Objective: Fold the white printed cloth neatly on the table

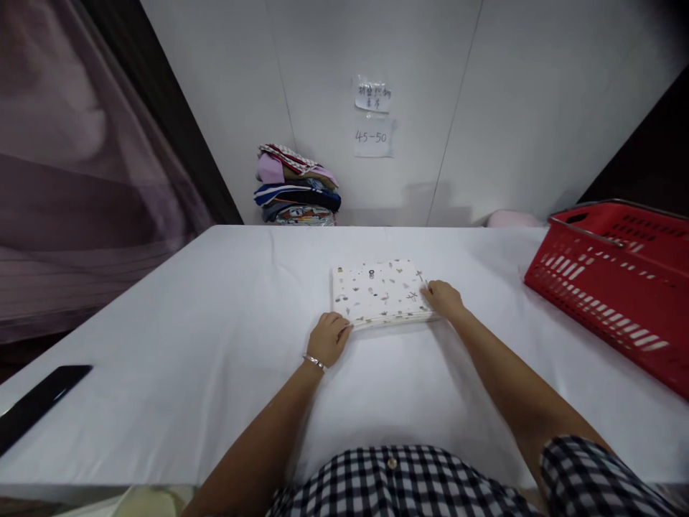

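Note:
A folded white cloth (377, 291) with small printed figures lies flat in the middle of the white table (215, 323). My left hand (327, 339), with a bracelet at the wrist, grips the cloth's near left corner with curled fingers. My right hand (442, 299) holds the near right corner, fingers closed on the edge. Both forearms reach out from my checked shirt at the bottom of the view.
A red plastic basket (619, 287) stands at the table's right edge. A stack of folded clothes (297, 187) sits against the back wall, below two paper notes (373, 118). A dark flat object (37, 402) lies at the near left edge. A pink item (511, 218) shows behind the table.

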Demonstrator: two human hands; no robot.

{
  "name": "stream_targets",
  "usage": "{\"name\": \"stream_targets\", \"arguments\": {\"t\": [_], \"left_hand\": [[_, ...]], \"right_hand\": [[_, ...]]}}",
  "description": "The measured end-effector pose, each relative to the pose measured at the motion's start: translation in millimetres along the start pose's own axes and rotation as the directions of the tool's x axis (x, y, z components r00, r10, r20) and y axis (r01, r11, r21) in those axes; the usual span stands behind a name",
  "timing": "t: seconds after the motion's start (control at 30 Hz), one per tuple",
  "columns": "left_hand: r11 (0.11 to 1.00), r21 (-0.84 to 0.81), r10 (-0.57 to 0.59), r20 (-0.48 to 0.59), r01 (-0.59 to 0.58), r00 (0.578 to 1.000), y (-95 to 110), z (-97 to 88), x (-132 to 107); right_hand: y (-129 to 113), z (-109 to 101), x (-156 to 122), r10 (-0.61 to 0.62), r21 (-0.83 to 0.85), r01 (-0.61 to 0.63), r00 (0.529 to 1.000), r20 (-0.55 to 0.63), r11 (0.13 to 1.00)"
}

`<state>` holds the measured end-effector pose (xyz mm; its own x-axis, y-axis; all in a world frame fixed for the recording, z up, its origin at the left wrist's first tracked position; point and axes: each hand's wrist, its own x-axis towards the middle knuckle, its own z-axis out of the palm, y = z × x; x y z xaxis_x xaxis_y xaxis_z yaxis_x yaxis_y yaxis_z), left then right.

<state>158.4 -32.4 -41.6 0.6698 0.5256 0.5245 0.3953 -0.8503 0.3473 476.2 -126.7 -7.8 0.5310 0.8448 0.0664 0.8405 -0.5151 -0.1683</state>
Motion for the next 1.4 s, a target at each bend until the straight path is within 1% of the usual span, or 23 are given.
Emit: {"name": "stream_targets", "arguments": {"t": [0.1,0.17,0.33,0.5,0.6,0.7,0.8,0.9,1.03,1.1,1.23,1.4], "left_hand": [[1.0,-0.011,-0.005,-0.003,0.005,1.0,0.5,-0.8,0.1],[1.0,-0.016,-0.007,0.0,0.007,1.0,0.9,-1.3,0.0],[1.0,-0.023,-0.009,0.008,0.009,1.0,-0.5,-0.4,-0.1],[1.0,-0.024,-0.004,0.006,0.004,1.0,-2.2,1.5,-0.6],[0.999,-0.026,-0.018,0.01,0.019,1.0,-1.1,1.0,-0.6],[0.999,-0.03,-0.026,0.011,0.027,1.0,0.4,-0.3,-0.5],[1.0,-0.017,0.002,0.023,-0.001,1.0,1.2,-0.9,-0.9],[0.999,0.029,0.025,0.067,-0.027,0.997,1.7,-0.5,-0.9],[0.995,0.1,-0.013,0.137,0.0,0.991,2.7,-0.7,1.7],[0.992,0.127,-0.023,0.167,0.001,0.986,2.9,-3.4,2.4],[0.987,0.162,-0.032,0.165,0.004,0.986,0.6,-14.9,-1.4],[0.999,0.05,-0.02,0.191,0.011,0.981,-2.0,-25.8,-4.5]], "right_hand": [[3.9,-3.8,-0.6,0.006,0.027,-0.005,1.0,-0.021,1.0],[8.5,-4.2,-1.5,0.039,0.055,-0.037,0.999,-0.024,0.998],[17.9,3.9,-0.1,0.132,0.119,-0.138,0.99,0.05,0.983],[16.6,9.8,3.6,0.184,0.133,-0.191,0.981,0.063,0.972],[14.4,10.9,0.6,0.204,0.132,-0.211,0.977,0.069,0.969],[13.7,12.2,-7.0,0.196,0.121,-0.206,0.977,0.087,0.971],[14.3,13.1,-13.7,0.169,0.103,-0.18,0.98,0.108,0.978],[15.1,12.7,-13.9,0.145,0.084,-0.156,0.982,0.119,0.984],[14.6,9.9,-9.6,0.117,0.066,-0.127,0.984,0.133,0.99],[13.1,8.7,-12.3,0.106,0.055,-0.114,0.984,0.14,0.992],[9.4,8.6,-33.3,0.082,0.037,-0.089,0.984,0.159,0.995],[8.5,6.2,-57.6,0.081,0.042,-0.089,0.983,0.166,0.995]]}}
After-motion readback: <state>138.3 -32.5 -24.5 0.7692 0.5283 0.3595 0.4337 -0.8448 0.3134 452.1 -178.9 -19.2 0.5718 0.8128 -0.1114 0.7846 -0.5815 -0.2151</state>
